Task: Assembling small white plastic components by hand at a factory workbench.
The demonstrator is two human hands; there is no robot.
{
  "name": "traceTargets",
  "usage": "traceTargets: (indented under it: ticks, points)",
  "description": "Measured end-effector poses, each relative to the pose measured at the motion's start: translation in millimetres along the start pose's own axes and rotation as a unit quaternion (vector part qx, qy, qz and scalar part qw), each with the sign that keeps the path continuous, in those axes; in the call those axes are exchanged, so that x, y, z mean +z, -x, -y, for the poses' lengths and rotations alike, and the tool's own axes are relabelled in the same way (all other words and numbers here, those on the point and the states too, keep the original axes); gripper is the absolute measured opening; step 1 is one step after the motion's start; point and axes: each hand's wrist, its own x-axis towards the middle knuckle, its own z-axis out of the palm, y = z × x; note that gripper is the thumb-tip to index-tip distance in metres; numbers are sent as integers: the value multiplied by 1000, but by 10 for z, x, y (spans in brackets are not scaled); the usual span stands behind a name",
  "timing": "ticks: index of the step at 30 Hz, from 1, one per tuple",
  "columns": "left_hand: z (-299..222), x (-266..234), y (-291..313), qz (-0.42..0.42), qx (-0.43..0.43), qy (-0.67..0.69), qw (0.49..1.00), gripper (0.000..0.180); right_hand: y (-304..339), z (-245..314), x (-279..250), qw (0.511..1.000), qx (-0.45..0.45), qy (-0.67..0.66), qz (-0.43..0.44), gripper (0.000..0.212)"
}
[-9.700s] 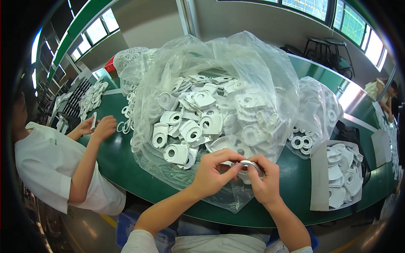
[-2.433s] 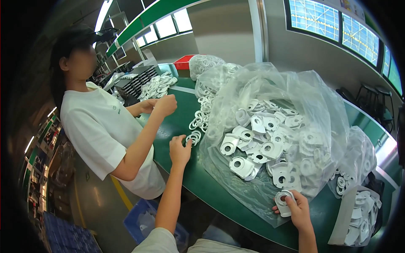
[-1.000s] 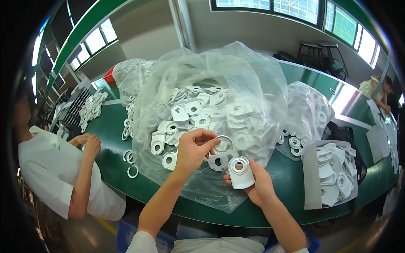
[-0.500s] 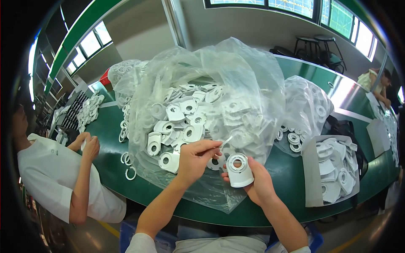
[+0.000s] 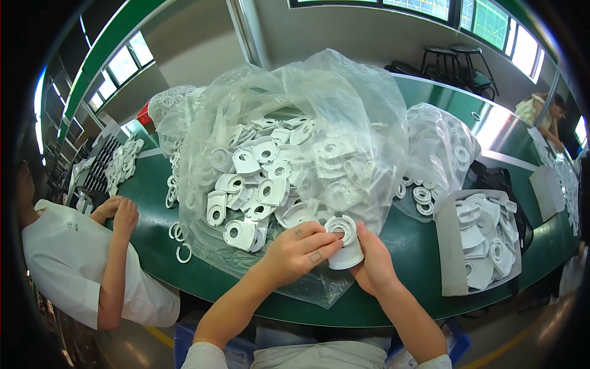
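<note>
My right hand [image 5: 376, 261] is wrapped round the side of a white plastic housing [image 5: 346, 257], which has a flat, straight lower end and a round opening at the top. Against that opening lies a white plastic ring [image 5: 350, 228], its upper edge standing slightly proud. The fingers of my left hand [image 5: 301, 251] are closed together at the ring's left side, touching it; their tips are partly hidden. Just beyond my hands, a large clear plastic bag [image 5: 212, 132] lies open with many similar white housings [image 5: 239, 234] heaped in it.
To the right stands a carton [image 5: 450, 252] of white parts. A smaller bag [image 5: 439, 138] of rings sits behind it, and loose rings [image 5: 184, 253] lie on the green table [image 5: 153, 230] at left. A co-worker [image 5: 80, 258] sits at left, another person [image 5: 544, 114] at far right.
My left hand has moved right and down, bringing the thin white ring from above the bag onto the housing's round opening. The co-worker's hands at left have come slightly lower.
</note>
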Motion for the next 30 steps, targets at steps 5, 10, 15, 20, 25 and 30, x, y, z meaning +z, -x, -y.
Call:
traceTargets:
  ticks: [5, 10, 15, 20, 25, 30]
  points:
    - [-43, -6, -31, 24, 14, -44, 999, 40, -3, -5, -19, 1000, 0, -2, 6, 41]
    - [-63, -28, -21, 46, 27, -73, 996, 37, -1, 4, -17, 1000, -11, 0, 7, 40]
    - [-95, -27, -59, 50, 28, -92, 994, 38, -16, -17, -12, 999, -37, -7, 6, 38]
    - [-206, 9, -110, 24, 3, -108, 994, 39, 3, 8, -27, 998, -53, -7, 27, 37]
    - [-212, 46, -44, 46, -9, -120, 992, 38, 2, -15, -40, 995, -76, 6, 65, 34]
    - [-164, 113, 5, 39, -32, -68, 996, 37, 21, -17, -40, 993, -94, 28, 64, 34]
